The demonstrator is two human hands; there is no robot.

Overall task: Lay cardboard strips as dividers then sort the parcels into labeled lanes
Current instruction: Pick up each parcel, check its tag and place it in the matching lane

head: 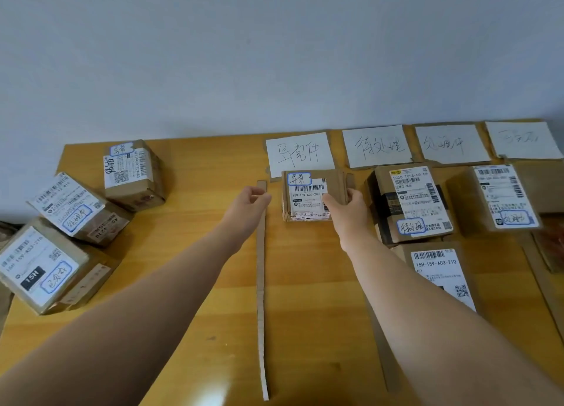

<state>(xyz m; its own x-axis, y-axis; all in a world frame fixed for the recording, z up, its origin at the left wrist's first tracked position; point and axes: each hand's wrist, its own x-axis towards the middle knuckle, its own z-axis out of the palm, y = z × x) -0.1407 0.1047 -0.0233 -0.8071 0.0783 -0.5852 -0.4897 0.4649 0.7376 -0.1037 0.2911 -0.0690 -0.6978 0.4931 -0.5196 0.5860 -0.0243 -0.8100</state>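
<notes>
We take the long pale cardboard divider strip as our landmark: it runs from the near edge of the yellow wooden table up toward the row of white handwritten lane cards at the wall. Just right of the strip's far end, directly below the first card, sits the small brown cardboard parcel with a white shipping label and a blue-outlined tag. Our right hand is on its right edge, fingers curled over the near right corner and pressing against the box — a grip closed on the parcel, though we cannot tell whether it is bearing any weight or merely seated on the table. Our left hand hovers over the strip's far end, fingers loosely curled together and holding nothing that we can see. Further right of the strip lie the parcels already in their lanes; well left of it, three labelled brown boxes wait unsorted. We judge the small parcel to be light and stiff, a rigid carton that one hand can take across opposite edges; the taped faces and glossy label may be slick, so corners are the safer hold. The strip — thin and floppy — would shift if nudged.
</notes>
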